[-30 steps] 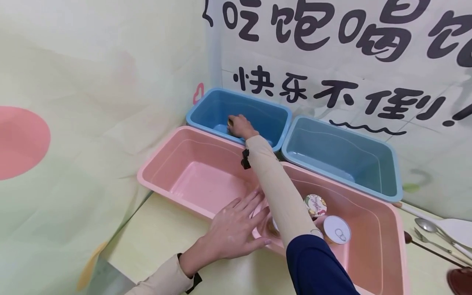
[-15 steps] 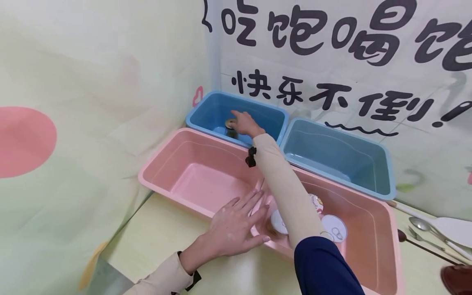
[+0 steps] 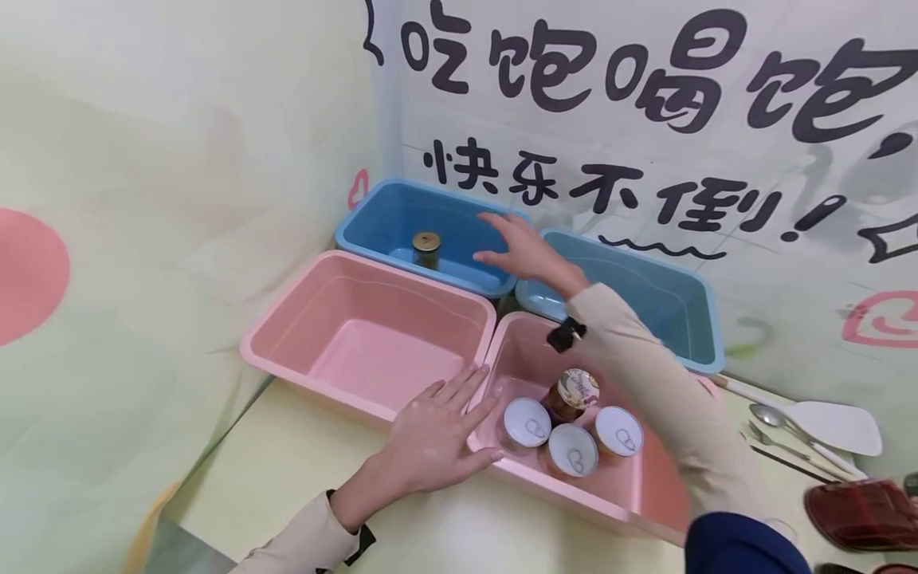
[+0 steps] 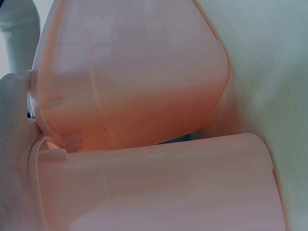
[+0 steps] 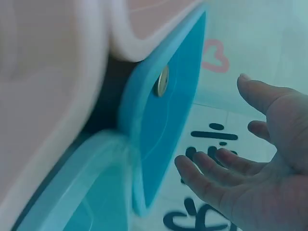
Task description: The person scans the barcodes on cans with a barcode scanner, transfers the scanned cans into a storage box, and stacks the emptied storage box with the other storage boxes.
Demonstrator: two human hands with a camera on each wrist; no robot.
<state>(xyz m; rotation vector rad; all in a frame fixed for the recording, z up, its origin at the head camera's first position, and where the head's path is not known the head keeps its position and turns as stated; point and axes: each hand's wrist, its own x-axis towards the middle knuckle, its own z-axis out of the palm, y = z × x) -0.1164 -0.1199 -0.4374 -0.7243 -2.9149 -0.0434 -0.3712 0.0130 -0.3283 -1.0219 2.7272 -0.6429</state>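
Hovering empty, fingers spread, your right hand (image 3: 523,249) is apart from the gold-topped jar (image 3: 426,257) in the darker blue bin (image 3: 459,222); your left hand (image 3: 429,446) lies straight-fingered over the pink bins (image 3: 380,355). Probably glass, the jar should be weighty, slick, breakable: grip around its lid (image 3: 426,240).

Beige forearm sleeves (image 3: 653,379), black wrist straps (image 3: 565,336) and navy cloth (image 3: 742,547) are worn.

Smooth, glossy plastic is noted on the pink tubs (image 3: 380,351) and blue tubs (image 3: 452,217); shiny metal on the gold lid (image 3: 426,241); matt cloth on the sleeves (image 3: 645,371).
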